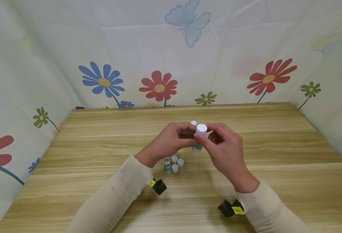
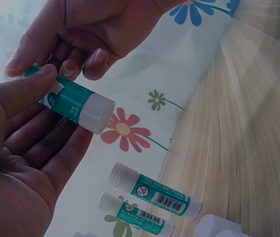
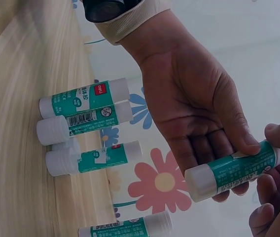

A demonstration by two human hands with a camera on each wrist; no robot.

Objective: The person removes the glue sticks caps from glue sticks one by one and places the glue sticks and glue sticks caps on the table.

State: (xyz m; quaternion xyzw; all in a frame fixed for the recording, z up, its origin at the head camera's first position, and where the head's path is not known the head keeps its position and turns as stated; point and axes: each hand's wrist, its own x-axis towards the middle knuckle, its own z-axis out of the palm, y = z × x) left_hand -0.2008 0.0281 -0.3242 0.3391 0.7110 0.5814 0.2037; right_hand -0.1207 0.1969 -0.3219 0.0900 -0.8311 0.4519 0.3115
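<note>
A teal-labelled glue stick (image 3: 243, 170) is held up between my two hands over the table. My left hand (image 1: 171, 139) grips its body with the thumb across the label, and the white base (image 2: 98, 113) sticks out past the fingers. At the other end, my right hand (image 1: 229, 152) pinches the white cap (image 1: 201, 128) between thumb and fingers. Below, beside the left wrist, an uncapped glue stick (image 1: 167, 165) stands upright near several loose white caps (image 1: 180, 162). Another capped glue stick (image 1: 194, 123) stands just behind the hands, partly hidden by them.
A wood-grain table (image 1: 101, 136) spreads out beneath the hands. Behind it hangs a pale curtain (image 1: 130, 42) printed with flowers and a butterfly. More upright glue sticks (image 3: 90, 96) show in the right wrist view. Each wrist wears a black camera (image 1: 159, 186).
</note>
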